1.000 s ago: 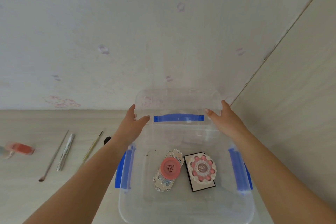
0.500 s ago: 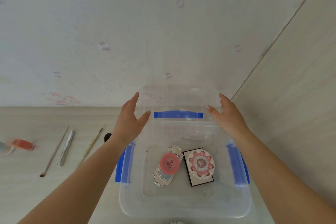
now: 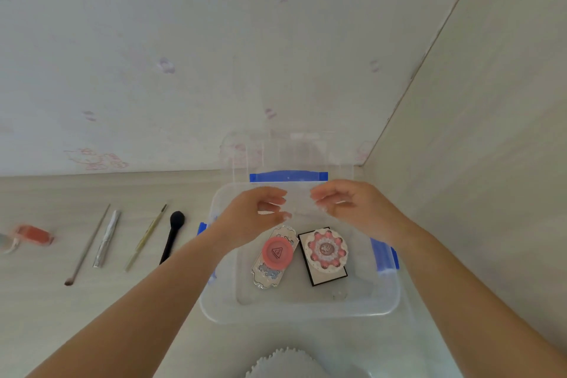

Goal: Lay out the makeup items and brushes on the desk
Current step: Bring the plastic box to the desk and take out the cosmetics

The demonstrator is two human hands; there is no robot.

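Note:
A clear plastic box (image 3: 300, 314) with blue latches stands on the desk by the wall corner. Inside lie a round pink compact (image 3: 277, 252) on top of a silver ornate palette (image 3: 267, 275), and a pink flower-shaped compact (image 3: 326, 250) on a black square case (image 3: 329, 278). The clear lid (image 3: 288, 152) with a blue handle leans upright against the wall behind the box. My left hand (image 3: 257, 215) and my right hand (image 3: 352, 209) hover over the box's back half. Their loosely curled fingers face each other, and I see nothing in them.
To the left of the box, on the desk, lie a black brush (image 3: 173, 233), a gold-handled brush (image 3: 145, 239), a silver tube (image 3: 106, 239), a thin long brush (image 3: 87, 245) and a blurred red item (image 3: 33, 235). A white scalloped edge (image 3: 285, 360) shows at the bottom.
Both hands let go of the lid's sides, which now leans on the wall, and moved inward and down over the box. The black brush is now uncovered.

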